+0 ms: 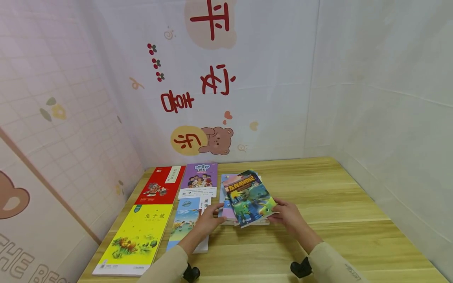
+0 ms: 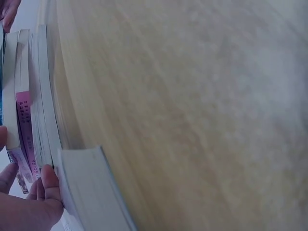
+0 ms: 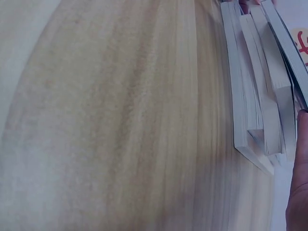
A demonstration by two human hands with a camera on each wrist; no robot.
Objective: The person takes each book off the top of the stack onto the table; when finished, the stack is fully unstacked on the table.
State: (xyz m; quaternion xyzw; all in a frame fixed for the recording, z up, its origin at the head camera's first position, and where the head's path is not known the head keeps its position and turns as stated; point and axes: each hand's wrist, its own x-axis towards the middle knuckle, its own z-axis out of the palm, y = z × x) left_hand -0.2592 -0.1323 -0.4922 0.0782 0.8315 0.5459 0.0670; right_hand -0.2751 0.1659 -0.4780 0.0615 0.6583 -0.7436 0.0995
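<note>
A small stack of books (image 1: 229, 218) lies near the middle of the table, its page edges showing in both wrist views. On top, turned askew, is a dark, colourful cartoon-cover book (image 1: 249, 198). My right hand (image 1: 287, 214) grips this top book at its right-hand corner; in the right wrist view a gap shows beneath part of the book (image 3: 290, 48). My left hand (image 1: 209, 221) touches the stack's left side, fingers spread along the book edges. In the left wrist view its fingertips (image 2: 50, 185) rest against the lower books, beside a separate thick book (image 2: 91, 187).
Left of the stack lie a red book (image 1: 161, 184), a yellow book (image 1: 136, 236), a purple book (image 1: 199, 177) and a blue-and-white book (image 1: 184, 224). Wooden tabletop (image 1: 339, 220) extends to the right. A printed cloth wall (image 1: 269, 98) stands behind.
</note>
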